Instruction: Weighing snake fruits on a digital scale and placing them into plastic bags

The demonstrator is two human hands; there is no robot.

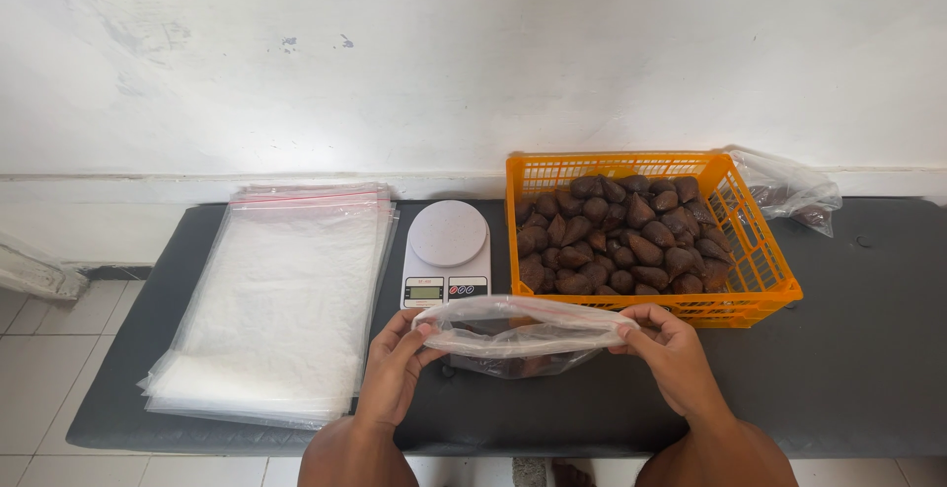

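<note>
Looking down from the head view, the left hand [393, 369] and the right hand [671, 349] both pinch the top of a clear plastic bag [518, 329], one at each end of its mouth, and hold it just above the front edge of the dark padded bench [868, 349]. Some brown fruits are seen inside the bag. Behind the bag, near the middle of the bench, stands a white kitchen scale [447, 252]. An orange basket [760, 280] full of brown scaly fruits [621, 240] is just beside the scale, toward the right. A stack of clear bags [281, 299] lies at the left end. Another filled bag [789, 186] rests at the back edge, behind the basket.
</note>
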